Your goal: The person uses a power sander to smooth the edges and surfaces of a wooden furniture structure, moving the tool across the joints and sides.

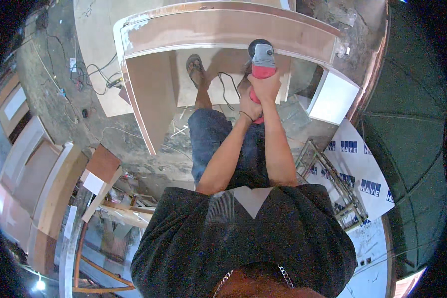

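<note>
Both my hands grip a red and grey angle grinder (264,62) with a dark round disc at its far end. Closed around the rear of its red body is my left hand (251,105). Farther forward, just behind the grey head, my right hand (266,86) wraps the body. The disc overlaps the near edge of a curved wooden panel (193,36), the top of a large unpainted cabinet. Whether disc and wood touch, I cannot tell. White patches mark the panel's left corner.
A side panel (146,99) of the cabinet extends toward me on the left. A white box (334,97) stands at right, near a metal frame (333,184) and printed white sheet (362,169). Cables (97,79) cross the floor at left, near wooden furniture parts (49,184).
</note>
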The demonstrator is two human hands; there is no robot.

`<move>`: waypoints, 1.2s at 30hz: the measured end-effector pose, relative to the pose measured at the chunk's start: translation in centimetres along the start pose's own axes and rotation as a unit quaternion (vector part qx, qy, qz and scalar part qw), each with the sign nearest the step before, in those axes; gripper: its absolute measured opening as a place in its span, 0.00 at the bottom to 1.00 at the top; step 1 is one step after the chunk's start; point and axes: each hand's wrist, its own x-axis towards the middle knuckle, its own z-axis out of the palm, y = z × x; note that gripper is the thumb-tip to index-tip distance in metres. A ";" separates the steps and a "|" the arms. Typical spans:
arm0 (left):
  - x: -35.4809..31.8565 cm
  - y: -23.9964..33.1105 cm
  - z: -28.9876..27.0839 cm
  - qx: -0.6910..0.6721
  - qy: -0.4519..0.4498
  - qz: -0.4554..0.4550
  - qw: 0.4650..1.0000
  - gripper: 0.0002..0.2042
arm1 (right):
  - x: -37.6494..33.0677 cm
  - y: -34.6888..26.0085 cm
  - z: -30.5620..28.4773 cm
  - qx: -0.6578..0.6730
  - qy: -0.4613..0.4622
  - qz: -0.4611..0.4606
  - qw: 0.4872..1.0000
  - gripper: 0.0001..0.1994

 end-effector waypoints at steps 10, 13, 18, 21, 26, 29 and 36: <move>-1.1 -0.4 6.4 0.036 -0.052 0.043 0.997 0.28 | 2.0 3.5 -5.0 0.035 0.047 0.014 0.998 0.39; -1.4 -1.4 7.7 0.084 -0.079 0.017 0.993 0.29 | 2.5 4.2 -6.4 0.037 0.069 0.043 0.996 0.39; -2.4 -1.3 5.9 0.069 -0.011 0.007 0.998 0.34 | 1.0 3.2 -5.5 0.036 0.003 -0.016 0.999 0.40; -2.0 -0.8 3.1 0.044 0.013 -0.010 0.999 0.38 | -0.2 1.1 -2.8 0.016 -0.047 -0.021 0.999 0.41; -0.7 -1.0 1.6 0.000 -0.032 -0.057 0.998 0.39 | 0.3 0.1 -1.9 -0.001 -0.064 -0.002 0.998 0.41; 0.0 -1.2 3.2 0.045 -0.045 -0.041 0.997 0.39 | 1.3 0.8 -3.2 0.004 -0.038 0.003 0.999 0.42; -0.3 0.9 5.3 0.098 -0.099 -0.100 0.985 0.41 | 2.4 2.1 -5.5 0.020 -0.001 0.026 0.999 0.41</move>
